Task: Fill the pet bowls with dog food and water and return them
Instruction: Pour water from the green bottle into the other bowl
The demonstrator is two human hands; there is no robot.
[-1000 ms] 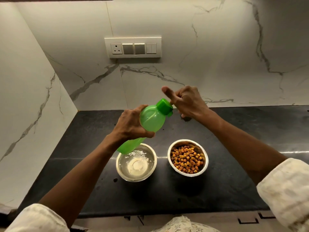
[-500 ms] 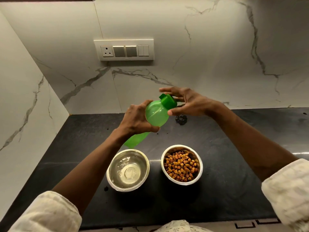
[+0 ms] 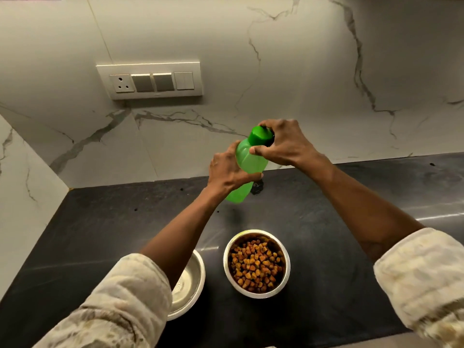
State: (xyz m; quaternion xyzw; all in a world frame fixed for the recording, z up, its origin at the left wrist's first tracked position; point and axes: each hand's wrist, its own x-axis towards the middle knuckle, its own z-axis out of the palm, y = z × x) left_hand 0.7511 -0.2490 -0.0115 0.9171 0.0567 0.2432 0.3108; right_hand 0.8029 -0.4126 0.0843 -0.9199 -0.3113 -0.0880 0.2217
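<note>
There was one green bottle [image 3: 247,162], one darker green cap [image 3: 259,135] on it, two steel bowls and two hands. The bottle was held in the air above the black counter [image 3: 339,234], at 12 o'clock from the kibble bowl [image 3: 258,295] and well apart from it. Its long axis was tilted, with the base at 7 o'clock and the capped neck at 1 o'clock, pointing up and away toward the marble wall.

The left hand [image 3: 228,170] was wrapped round the bottle's body, its fingers closed on the middle. The right hand [image 3: 286,144] was curled over the cap, fingers bent round its top and the thumb against the bottle's shoulder.

The kibble bowl stood upright, filled with brown kibble [image 3: 256,264]. The second bowl [image 3: 198,275] stood just beside it at 9 o'clock, more than half hidden under the left forearm; what it held could not be made out.

One switch panel [image 3: 150,80] sat on the wall at 10 o'clock from the bottle, with one socket at its left end. Both forearms came out of pale rolled sleeves [image 3: 120,305].
</note>
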